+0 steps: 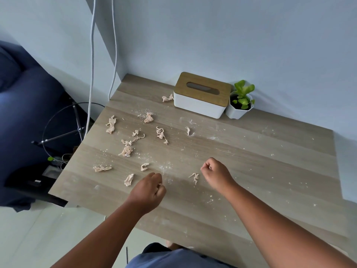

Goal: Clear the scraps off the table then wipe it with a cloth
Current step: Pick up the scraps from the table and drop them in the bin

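Scraps (161, 134) are seen as pale peach, crumpled and twisted shreds, about a dozen of them, scattered over the table (251, 171). Most are spread in front of and to the left of the tissue box (201, 94); one piece (167, 98) lies just beside the box's left end. White crumbs and powder are dusted among them and out to the right of the box.

Left hand (149, 191) is held over the table well in front of the box, fingers curled shut into a loose fist; whether anything is pinched inside cannot be told. A scrap (129, 179) lies just to its left. Right hand (216, 174) is likewise curled closed, nothing visibly held, with a small scrap (194, 177) just beside it on the side toward the left hand. Between the two hands a powder-dusted stretch of surface is left bare of shreds.

The table's left edge runs close to the leftmost scraps (111, 124). Open tabletop is noted in front of and to the right of the box, marked only by crumbs.

Surface is light wood grain in broad planks. The box is white with a wooden lid and slot, set near the wall (231, 35); a small plant (240, 102) in a white pot touches its right end. Two white cords (91, 74) hang down left of the box, past the table's edge. A dark blue seat (23, 97) and a wire-framed stand (63, 132) are seen beyond that edge, over a pale floor (38, 229).
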Available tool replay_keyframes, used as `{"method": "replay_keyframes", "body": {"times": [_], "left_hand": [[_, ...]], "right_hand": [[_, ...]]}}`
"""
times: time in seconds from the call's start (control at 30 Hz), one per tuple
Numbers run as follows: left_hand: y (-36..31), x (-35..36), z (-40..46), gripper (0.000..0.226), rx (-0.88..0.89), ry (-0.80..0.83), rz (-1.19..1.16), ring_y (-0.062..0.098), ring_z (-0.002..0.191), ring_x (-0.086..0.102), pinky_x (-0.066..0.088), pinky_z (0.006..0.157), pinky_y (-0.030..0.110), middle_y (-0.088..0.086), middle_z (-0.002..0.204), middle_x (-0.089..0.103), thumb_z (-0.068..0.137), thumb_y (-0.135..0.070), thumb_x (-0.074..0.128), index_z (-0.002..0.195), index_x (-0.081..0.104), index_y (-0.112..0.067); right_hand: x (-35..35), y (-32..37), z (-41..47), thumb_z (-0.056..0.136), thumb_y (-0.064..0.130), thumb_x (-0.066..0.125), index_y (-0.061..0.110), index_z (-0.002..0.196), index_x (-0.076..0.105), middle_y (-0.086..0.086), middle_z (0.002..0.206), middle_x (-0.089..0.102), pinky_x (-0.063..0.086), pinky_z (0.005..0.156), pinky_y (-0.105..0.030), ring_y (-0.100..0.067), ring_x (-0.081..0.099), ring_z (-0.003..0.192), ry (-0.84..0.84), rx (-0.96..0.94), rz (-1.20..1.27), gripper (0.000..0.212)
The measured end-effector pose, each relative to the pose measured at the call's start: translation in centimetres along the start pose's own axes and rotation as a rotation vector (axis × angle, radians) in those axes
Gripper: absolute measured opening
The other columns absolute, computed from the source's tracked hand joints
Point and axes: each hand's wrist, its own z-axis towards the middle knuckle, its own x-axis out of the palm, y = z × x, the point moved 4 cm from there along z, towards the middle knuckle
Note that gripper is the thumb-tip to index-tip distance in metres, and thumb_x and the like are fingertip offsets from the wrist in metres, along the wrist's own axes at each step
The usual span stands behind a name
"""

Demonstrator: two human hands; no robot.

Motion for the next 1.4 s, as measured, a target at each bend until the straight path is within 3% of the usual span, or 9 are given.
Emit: {"method": "replay_keyframes", "body": {"times": [0.13,0.3,0.53,0.63,0.77,0.97,1.1,1.23,1.4], "left_hand": [[-0.3,0.9,-0.7,0.017,-0.105,-0.027,-0.004,0.027,0.072,0.052,0.041,0.067,0.042,0.006,0.077,0.055,0.095,-0.008,0.053,0.078,0.052,-0.009],[-0.3,1.7,-1.7,0.012,-0.166,-0.007,0.048,0.02,0.074,0.056,0.046,0.067,0.039,-0.001,0.081,0.058,0.091,-0.007,0.053,0.081,0.058,-0.013],[1.8,1.2,-3.9,0.014,-0.296,-0.095,0.057,0.017,0.077,0.057,0.05,0.071,0.038,-0.004,0.082,0.059,0.087,-0.005,0.053,0.083,0.06,-0.017],[2.8,0.7,-5.2,0.013,-0.329,-0.137,0.022,0.019,0.077,0.057,0.05,0.074,0.042,-0.002,0.08,0.059,0.087,-0.006,0.052,0.081,0.059,-0.015],[3.9,-0.5,-6.9,0.014,-0.38,-0.175,0.03,0.01,0.073,0.054,0.049,0.069,0.038,-0.007,0.078,0.056,0.088,-0.015,0.049,0.077,0.053,-0.023],[5.6,-2.1,-7.3,0.022,-0.401,-0.211,0.104,0.007,0.067,0.05,0.036,0.057,0.026,-0.008,0.075,0.05,0.088,-0.043,0.067,0.082,0.052,-0.028],[7.0,-2.9,-6.4,0.026,-0.392,-0.223,0.14,0.006,0.07,0.051,0.035,0.057,0.024,-0.008,0.077,0.052,0.092,-0.051,0.064,0.086,0.051,-0.03],[8.3,-3.3,-4.8,0.028,-0.362,-0.24,0.124,0.014,0.072,0.052,0.033,0.059,0.029,-0.009,0.085,0.053,0.095,-0.053,0.062,0.097,0.052,-0.027],[10.3,-3.9,-2.8,0.041,-0.292,-0.197,0.125,0.025,0.091,0.065,0.04,0.07,0.031,-0.004,0.109,0.063,0.094,-0.058,0.063,0.115,0.053,-0.024]], "right_hand": [[0.6,-0.8,-0.2,0.093,0.03,0.069,0.022,0.105,0.061,0.005,0.105,0.053,0.047,0.075,-0.03,-0.015,0.058,0.09,0.032,-0.219,-0.246,0.017],[2.2,-1.2,-0.2,0.099,0.034,0.063,0.023,0.133,0.058,-0.005,0.122,0.049,0.049,0.083,-0.031,-0.024,0.056,0.109,0.088,-0.344,-0.384,0.036],[3.3,-1.4,0.2,0.102,0.017,0.053,0.013,0.1,0.057,-0.006,0.106,0.051,0.047,0.075,-0.036,-0.028,0.055,0.099,0.085,-0.39,-0.462,0.006],[3.3,-1.0,0.2,0.101,0.006,0.044,0.011,0.101,0.049,-0.011,0.1,0.057,0.036,0.068,-0.035,-0.032,0.058,0.09,0.072,-0.364,-0.441,0.007],[2.7,0.4,-0.1,0.101,0.007,0.042,0.016,0.104,0.046,-0.006,0.097,0.059,0.04,0.067,-0.036,-0.03,0.056,0.082,0.083,-0.306,-0.263,0.01],[2.6,3.1,-1.1,0.1,0.017,0.047,0.015,0.088,0.048,-0.007,0.093,0.055,0.046,0.074,-0.04,-0.027,0.055,0.083,0.084,-0.348,-0.157,0.012],[3.3,4.4,-1.8,0.1,0.012,0.044,0.015,0.085,0.047,-0.002,0.087,0.051,0.044,0.073,-0.041,-0.025,0.051,0.079,0.079,-0.379,-0.167,0.015],[4.4,5.3,-1.9,0.097,0.006,0.046,0.011,0.088,0.056,-0.005,0.091,0.055,0.047,0.073,-0.04,-0.025,0.055,0.08,0.078,-0.395,-0.229,0.015],[5.9,6.6,-1.7,0.091,-0.004,0.049,0.009,0.094,0.062,-0.005,0.1,0.058,0.05,0.076,-0.042,-0.025,0.056,0.088,0.056,-0.356,-0.275,0.019]]}}
